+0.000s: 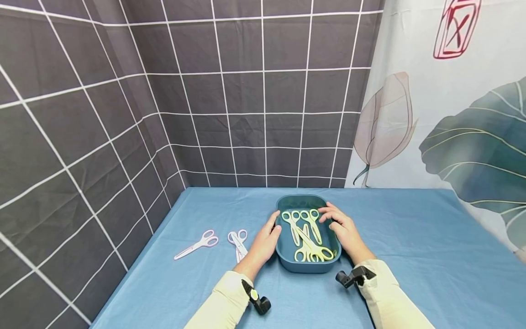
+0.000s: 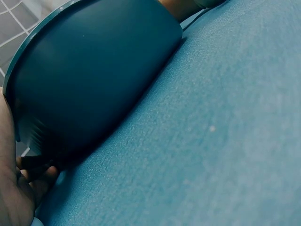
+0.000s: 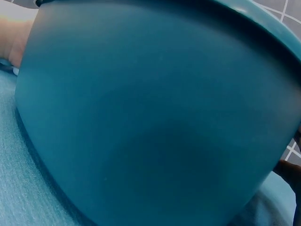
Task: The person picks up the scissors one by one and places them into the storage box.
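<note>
A dark teal plastic bin point(image 1: 308, 267) with rounded corners stands on the table between my two hands. Inside it lie several pairs of yellow-green scissors point(image 1: 314, 249), some overlapping. My left hand point(image 1: 265, 242) grips the bin's left side, and in the left wrist view its fingers point(image 2: 44, 181) curl in low against the bin wall point(image 2: 94, 70). On the opposite side my right hand point(image 1: 343, 230) holds the right rim, fingers reaching over the edge. The bin's outer wall point(image 3: 155, 108) fills most of the right wrist view. That hand's thumb contact is hard to see.
Left of the bin, light purple scissors point(image 1: 199, 244) lie on the blue table cloth point(image 1: 160, 292). More pale purple scissors point(image 1: 238, 240) lie close by my left hand, partly hidden behind it. A dark grid-patterned curtain point(image 1: 246, 91) borders the table at the back and left.
</note>
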### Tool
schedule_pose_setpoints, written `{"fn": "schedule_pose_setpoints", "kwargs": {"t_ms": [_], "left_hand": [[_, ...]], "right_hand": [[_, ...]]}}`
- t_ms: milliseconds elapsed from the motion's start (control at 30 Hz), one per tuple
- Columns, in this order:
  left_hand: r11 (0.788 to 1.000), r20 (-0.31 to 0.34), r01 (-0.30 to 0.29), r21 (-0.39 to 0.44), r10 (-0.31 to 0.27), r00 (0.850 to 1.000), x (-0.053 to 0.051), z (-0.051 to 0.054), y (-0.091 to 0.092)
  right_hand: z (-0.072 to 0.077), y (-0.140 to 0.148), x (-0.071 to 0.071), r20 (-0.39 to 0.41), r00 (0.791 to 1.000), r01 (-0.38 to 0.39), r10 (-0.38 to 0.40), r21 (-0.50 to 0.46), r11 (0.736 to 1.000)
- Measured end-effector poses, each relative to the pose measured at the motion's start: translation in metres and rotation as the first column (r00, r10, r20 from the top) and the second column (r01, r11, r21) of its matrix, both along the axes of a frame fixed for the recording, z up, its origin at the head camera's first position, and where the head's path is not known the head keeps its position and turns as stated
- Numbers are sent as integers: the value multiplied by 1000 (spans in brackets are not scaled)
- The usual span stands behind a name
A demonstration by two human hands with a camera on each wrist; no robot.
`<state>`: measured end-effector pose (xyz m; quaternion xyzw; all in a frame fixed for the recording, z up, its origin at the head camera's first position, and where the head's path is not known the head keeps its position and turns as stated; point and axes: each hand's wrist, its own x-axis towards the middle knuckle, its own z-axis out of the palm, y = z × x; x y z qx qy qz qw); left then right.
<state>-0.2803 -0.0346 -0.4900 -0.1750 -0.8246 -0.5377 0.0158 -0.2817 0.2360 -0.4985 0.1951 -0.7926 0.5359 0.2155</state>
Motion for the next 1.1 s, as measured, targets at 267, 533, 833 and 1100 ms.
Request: {"fn": "schedule_pose_setpoints", "kwargs": {"t_ms": [267,533,833,1100], "left_hand": [[1000,21,-1,4,1,1000,-2,1,1],[1000,24,-5,-2,5,1000,0,0,0],[1000,26,-3,0,3,1000,0,0,1],[1000,25,-1,1,1,1000,-1,-1,0]], "right_hand": [[2,-1,-2,4,1000,12,-12,6,1000],[0,0,-2,-8,1000,10,-10,1,1000],[0,0,-1,1,1000,22,-22,5,1000],[2,-1,0,-13,1000,5,-5,-5,1000]]}}
